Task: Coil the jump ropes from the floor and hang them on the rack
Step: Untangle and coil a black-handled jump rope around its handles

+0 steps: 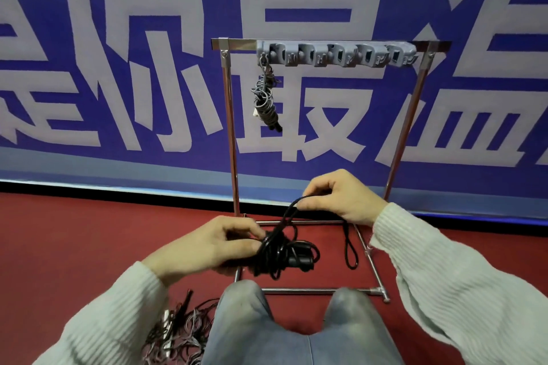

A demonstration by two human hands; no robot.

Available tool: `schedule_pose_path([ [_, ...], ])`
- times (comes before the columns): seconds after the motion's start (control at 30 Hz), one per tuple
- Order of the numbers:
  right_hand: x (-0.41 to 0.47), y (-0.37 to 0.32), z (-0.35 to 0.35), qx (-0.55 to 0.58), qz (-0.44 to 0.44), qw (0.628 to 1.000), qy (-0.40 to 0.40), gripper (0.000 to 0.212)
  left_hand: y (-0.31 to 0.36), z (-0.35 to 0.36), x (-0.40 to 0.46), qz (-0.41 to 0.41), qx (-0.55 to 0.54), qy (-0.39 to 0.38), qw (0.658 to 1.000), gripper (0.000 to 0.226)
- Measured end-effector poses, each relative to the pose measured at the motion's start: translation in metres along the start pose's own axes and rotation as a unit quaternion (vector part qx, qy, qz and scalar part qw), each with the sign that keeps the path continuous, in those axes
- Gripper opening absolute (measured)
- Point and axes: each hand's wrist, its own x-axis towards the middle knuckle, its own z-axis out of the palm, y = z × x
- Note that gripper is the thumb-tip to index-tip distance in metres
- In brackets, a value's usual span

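Low centre, over the rack base: I see black jump rope (278,252) bundled, handles at its right
L hand (213,243): curled round the black coil
R hand (341,195): pinches a strand, raised above coil
Rack (413,115): chrome frame w/ grey hook strip (335,53)
Leftmost hook: grey coiled rope (264,95) hangs
Floor, bottom left: loose ropes (181,332) by my knee

Pale ribbed knit sleeves (462,270), grey-blue jeans (296,344)
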Motion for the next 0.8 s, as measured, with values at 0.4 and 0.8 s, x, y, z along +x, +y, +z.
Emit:
schedule_pose_path([
  [0.4, -0.023, -0.006, 0.074, -0.055, -0.032, 0.998, -0.012, 0.019, -0.016, 0.009, 0.021, 0.072, -0.384, 0.206, 0.897, 0.033],
  [0.8, -0.021, -0.049, 0.056, -0.439, -0.106, 0.887, -0.095, 0.027, -0.024, 0.026, 0.038, 0.026, 0.111, 0.286, 0.952, 0.017],
])
